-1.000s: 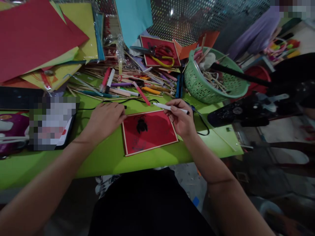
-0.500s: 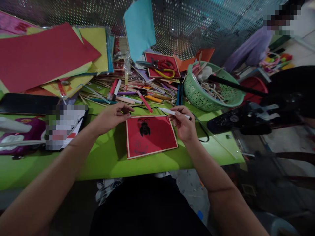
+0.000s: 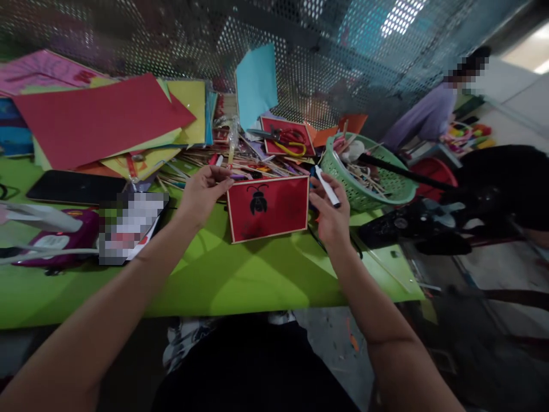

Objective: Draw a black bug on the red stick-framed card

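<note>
A red card [image 3: 283, 209] with a pale stick border and a black insect drawing is tilted up toward me above the green tabletop. My left hand [image 3: 206, 191] pinches its upper left corner between thumb and fingers. At the right edge of the card, my right hand [image 3: 332, 212] is closed, its fingertips against the border. A white marker [image 3: 326, 186] with a dark end lies across that hand, held by the fingers. Smudges darken the lower part of the card.
Behind the card lie loose sticks, markers and red-handled scissors [image 3: 285, 137]. A green basket [image 3: 381, 183] of sticks stands right, beside a black stand [image 3: 398, 226]. Coloured paper [image 3: 103, 120], a phone [image 3: 77, 187] and a purple device [image 3: 64, 234] are left. Another person [image 3: 429, 111] is farther back.
The red card has been raised and tipped up from the tabletop, with both hands now at its edges. The marker in my right hand has swung to a steeper angle. The head view has shifted.
</note>
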The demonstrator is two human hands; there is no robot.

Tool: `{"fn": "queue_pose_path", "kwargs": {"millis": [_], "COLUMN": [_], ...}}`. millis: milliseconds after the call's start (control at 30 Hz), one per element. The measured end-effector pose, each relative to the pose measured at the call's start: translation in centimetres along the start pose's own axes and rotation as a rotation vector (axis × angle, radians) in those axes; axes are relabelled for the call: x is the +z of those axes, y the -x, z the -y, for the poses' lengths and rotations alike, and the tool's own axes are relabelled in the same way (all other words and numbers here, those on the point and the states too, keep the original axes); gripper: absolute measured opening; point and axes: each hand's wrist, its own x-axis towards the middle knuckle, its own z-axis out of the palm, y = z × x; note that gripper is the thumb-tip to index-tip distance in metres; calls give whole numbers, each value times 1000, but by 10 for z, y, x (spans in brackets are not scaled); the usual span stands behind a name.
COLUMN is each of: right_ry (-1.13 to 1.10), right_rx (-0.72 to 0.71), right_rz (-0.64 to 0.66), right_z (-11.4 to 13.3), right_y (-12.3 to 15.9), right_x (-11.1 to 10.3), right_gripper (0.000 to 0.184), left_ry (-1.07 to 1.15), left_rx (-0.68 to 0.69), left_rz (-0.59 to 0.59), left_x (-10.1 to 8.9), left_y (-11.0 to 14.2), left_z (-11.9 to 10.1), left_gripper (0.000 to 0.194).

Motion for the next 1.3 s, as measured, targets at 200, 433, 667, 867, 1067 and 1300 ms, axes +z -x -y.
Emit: {"fn": "queue_pose_path", "kwargs": {"millis": [200, 433, 667, 867, 1067, 1300], "right_ry": [-43, -111, -92, -117, -61, -45], "right_rx": [-14, 36, -22, 55, 62, 55], "right_rz": [-12, -84, -115, -96, -16, -45], "right_z": [-2, -2, -5, -15, -16, -8], "right_y": [-36, -41, -27, -21, -19, -13], "right_x": [3, 17, 11, 7, 0, 4], "right_gripper": [57, 64, 54, 51, 50, 50], "left_ry": [97, 146, 287, 324, 350, 309], "left_rx": [-21, -170, -364, -510, -562, -503], "left_rz": [-41, 5, 407, 427, 428, 462], "left_x": [14, 23, 33, 31, 31, 27], "left_y": [-14, -7, 15, 21, 22, 23], "left_z": [7, 8, 11, 16, 18, 18], "left_gripper": [30, 45, 83, 74, 76, 82]}}
